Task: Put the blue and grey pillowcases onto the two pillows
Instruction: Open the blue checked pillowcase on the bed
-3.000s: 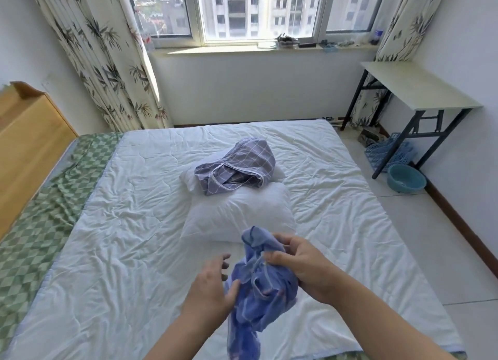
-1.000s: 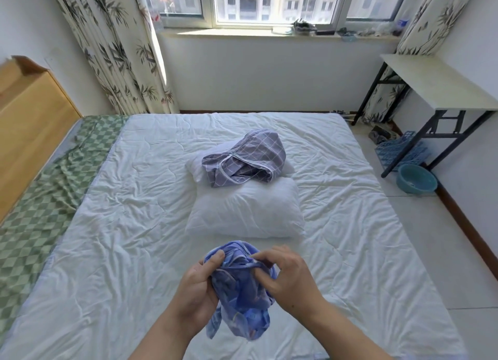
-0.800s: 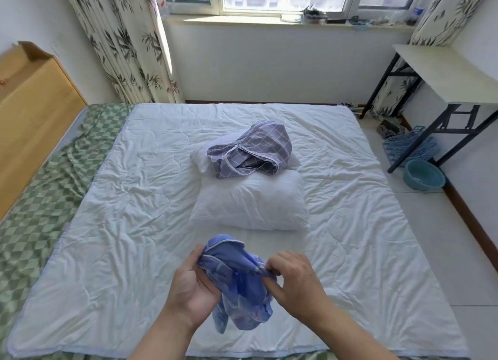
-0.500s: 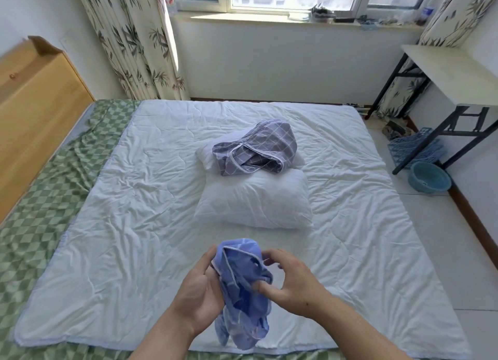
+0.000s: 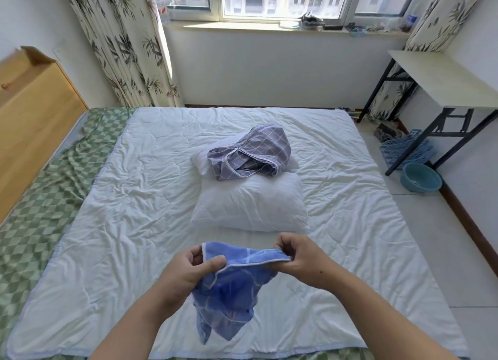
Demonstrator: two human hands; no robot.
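The blue pillowcase (image 5: 231, 284) is up in the air over the near end of the bed (image 5: 121, 224), stretched out between both hands with the rest of it hanging down in a bunch. Left hand (image 5: 188, 269) has its fingers curled round the piped edge on one side, right hand (image 5: 299, 254) is pinching the same edge on the other side, so the opening is pulled sort of wide. Just past that there's a bare white pillow (image 5: 250, 206) lying flat on the white quilt, and a second pillow (image 5: 200, 161) touching it behind, with the grey checked pillowcase (image 5: 253, 149) dumped in a heap on top of it. Off to the right by the wall there's a desk (image 5: 442, 76) with a teal basin (image 5: 420, 176) on the floor under it
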